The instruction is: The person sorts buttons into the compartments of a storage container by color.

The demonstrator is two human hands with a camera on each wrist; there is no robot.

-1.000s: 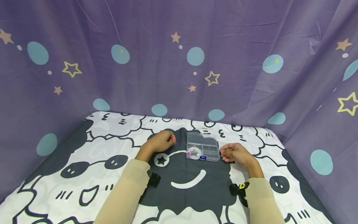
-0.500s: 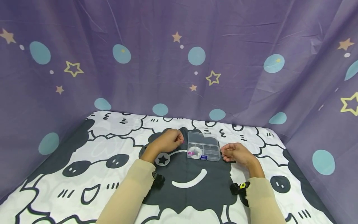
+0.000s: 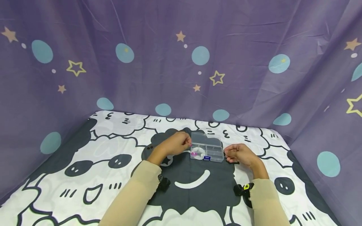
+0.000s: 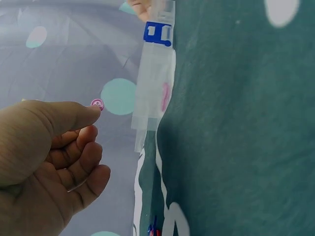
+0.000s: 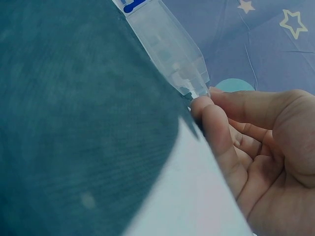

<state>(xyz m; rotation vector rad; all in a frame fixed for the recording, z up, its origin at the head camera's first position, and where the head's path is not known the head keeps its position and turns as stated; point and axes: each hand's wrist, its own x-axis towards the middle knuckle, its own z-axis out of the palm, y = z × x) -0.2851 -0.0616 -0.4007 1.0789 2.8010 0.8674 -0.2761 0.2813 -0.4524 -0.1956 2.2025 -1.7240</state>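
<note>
My left hand pinches a small round pink button between thumb and forefinger, beside the left edge of a clear plastic compartment box. The box lies on the cloth with its lid raised back and a blue latch on the front. Pink pieces sit in its front left compartment. At the opposite end, my right hand grips the box's right edge with thumb and fingertips, the other fingers curled in the right wrist view.
A cartoon-printed cloth covers the table. A purple curtain hangs behind and at both sides. Small red and blue things show at the bottom of the left wrist view.
My left hand has moved right with the pink button, from well left of the box up to its left edge. The right hand stays at the box's right end.
</note>
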